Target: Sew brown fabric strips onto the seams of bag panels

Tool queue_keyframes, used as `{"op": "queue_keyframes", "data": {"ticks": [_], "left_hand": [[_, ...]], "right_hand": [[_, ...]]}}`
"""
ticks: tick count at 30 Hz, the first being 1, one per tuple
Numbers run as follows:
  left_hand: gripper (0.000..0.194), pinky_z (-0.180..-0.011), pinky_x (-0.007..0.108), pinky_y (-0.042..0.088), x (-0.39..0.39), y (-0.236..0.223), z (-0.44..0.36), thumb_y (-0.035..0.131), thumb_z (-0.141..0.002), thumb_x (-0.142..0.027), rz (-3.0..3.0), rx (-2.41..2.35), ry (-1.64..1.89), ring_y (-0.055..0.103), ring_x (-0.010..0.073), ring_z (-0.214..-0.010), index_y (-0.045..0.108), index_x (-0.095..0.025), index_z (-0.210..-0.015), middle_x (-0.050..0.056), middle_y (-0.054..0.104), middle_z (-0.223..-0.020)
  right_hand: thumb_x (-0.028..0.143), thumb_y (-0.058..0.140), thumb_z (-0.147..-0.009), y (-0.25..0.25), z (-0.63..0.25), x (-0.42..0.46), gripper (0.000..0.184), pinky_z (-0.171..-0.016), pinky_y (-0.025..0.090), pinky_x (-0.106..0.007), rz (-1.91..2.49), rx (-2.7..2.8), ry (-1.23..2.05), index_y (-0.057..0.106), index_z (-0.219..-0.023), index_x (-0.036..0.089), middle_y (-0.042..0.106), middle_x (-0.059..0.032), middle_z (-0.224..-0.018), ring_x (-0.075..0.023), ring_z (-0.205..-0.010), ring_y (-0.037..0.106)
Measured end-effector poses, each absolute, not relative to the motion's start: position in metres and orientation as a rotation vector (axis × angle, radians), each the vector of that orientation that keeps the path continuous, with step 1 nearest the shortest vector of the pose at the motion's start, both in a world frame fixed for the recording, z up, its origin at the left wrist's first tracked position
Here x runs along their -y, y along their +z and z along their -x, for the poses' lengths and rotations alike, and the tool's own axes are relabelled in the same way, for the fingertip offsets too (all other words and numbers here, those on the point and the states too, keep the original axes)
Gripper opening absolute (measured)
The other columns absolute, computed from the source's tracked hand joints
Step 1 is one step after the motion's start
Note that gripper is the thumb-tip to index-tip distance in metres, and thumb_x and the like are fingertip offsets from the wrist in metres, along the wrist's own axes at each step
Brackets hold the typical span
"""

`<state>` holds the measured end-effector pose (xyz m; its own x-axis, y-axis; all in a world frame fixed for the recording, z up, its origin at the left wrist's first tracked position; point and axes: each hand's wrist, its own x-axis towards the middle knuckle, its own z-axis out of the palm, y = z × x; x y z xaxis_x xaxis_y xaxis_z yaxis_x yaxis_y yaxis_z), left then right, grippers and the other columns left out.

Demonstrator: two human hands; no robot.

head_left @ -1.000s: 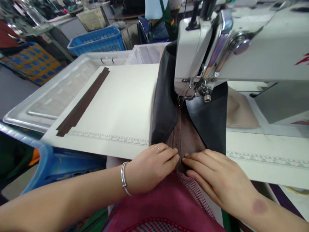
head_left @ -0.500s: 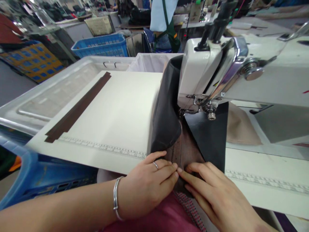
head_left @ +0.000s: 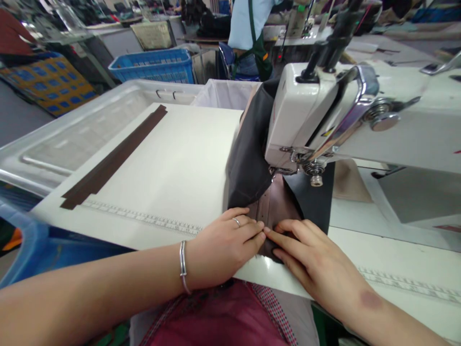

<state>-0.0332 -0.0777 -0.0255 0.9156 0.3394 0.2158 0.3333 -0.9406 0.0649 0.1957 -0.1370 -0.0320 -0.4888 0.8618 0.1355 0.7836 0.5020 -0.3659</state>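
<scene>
A brown leather piece (head_left: pixel 285 202), with a seam line and small holes along it, lies under the needle area of a white sewing machine (head_left: pixel 293 108). Dark grey material (head_left: pixel 248 154) joined to it bulges up left of the machine head. My left hand (head_left: pixel 225 242), wearing a ring and a bangle, has its fingers closed on the near left part of the brown leather; its thumb is hidden. From the right, my right hand (head_left: pixel 311 252) pinches the near edge. The two index fingertips almost meet. The needle point is hard to make out.
A dark brown strip (head_left: pixel 115 156) lies on the white table (head_left: pixel 173 158), which has a printed ruler (head_left: pixel 144 218). Beyond its left edge stand a clear plastic bin (head_left: pixel 82 122) and a blue basket (head_left: pixel 68 250). Further back are another blue basket (head_left: pixel 153 66) and a person (head_left: pixel 248 29).
Both hands have moved forward, closer to the machine's needle, carrying the brown leather along. More of the table's near edge and my lap now shows. The view has shifted slightly.
</scene>
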Motion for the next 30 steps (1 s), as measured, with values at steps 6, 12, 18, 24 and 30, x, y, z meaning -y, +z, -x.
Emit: {"op": "queue_keyframes", "data": {"ticks": [6, 12, 18, 24, 30], "left_hand": [[0.029, -0.109, 0.042, 0.039, 0.057, -0.029, 0.027, 0.046, -0.095, -0.021, -3.064, -0.555, 0.380, 0.058, 0.0198, -0.113, 0.059, -0.012, -0.120, 0.010, 0.062, -0.126], [0.029, -0.106, 0.042, 0.041, 0.035, -0.029, 0.018, 0.048, -0.094, -0.021, -3.067, -0.546, 0.360, 0.059, 0.0203, -0.111, 0.060, -0.014, -0.119, 0.009, 0.063, -0.124], [0.027, -0.099, 0.043, 0.045, 0.013, -0.030, 0.009, 0.048, -0.094, -0.022, -3.126, -0.507, 0.371, 0.060, 0.0225, -0.109, 0.063, -0.013, -0.115, 0.011, 0.065, -0.119], [0.029, -0.093, 0.040, 0.049, 0.003, -0.038, 0.009, 0.049, -0.095, -0.022, -3.079, -0.556, 0.467, 0.058, 0.0224, -0.107, 0.061, -0.012, -0.120, 0.011, 0.062, -0.123], [0.018, -0.083, 0.028, 0.052, 0.003, -0.039, 0.013, 0.051, -0.094, -0.016, -2.889, -0.448, 0.743, 0.061, 0.0131, -0.089, 0.069, -0.013, -0.097, 0.006, 0.069, -0.098]], "right_hand": [[0.023, 0.049, -0.095, -0.031, -0.200, 0.114, 0.034, -0.084, 0.050, -0.041, 1.383, 2.466, 0.299, 0.057, -0.128, 0.019, 0.058, -0.0094, -0.112, -0.0223, -0.096, 0.052], [0.021, 0.050, -0.093, -0.032, -0.210, 0.092, 0.035, -0.085, 0.051, -0.044, 1.330, 2.480, 0.231, 0.057, -0.128, 0.019, 0.060, -0.0098, -0.113, -0.0238, -0.098, 0.054], [0.022, 0.051, -0.094, -0.038, -0.218, 0.071, 0.034, -0.088, 0.049, -0.044, 1.319, 2.500, 0.161, 0.059, -0.126, 0.018, 0.061, -0.0099, -0.113, -0.0240, -0.102, 0.053], [0.020, 0.055, -0.092, -0.044, -0.221, 0.072, 0.023, -0.089, 0.047, -0.041, 1.225, 2.368, 0.092, 0.066, -0.112, 0.019, 0.067, -0.0061, -0.107, -0.0215, -0.098, 0.057], [0.018, 0.057, -0.090, -0.041, -0.223, 0.080, 0.018, -0.087, 0.048, -0.039, 1.139, 2.423, 0.134, 0.069, -0.104, 0.022, 0.069, -0.0034, -0.106, -0.0201, -0.098, 0.058]]}}
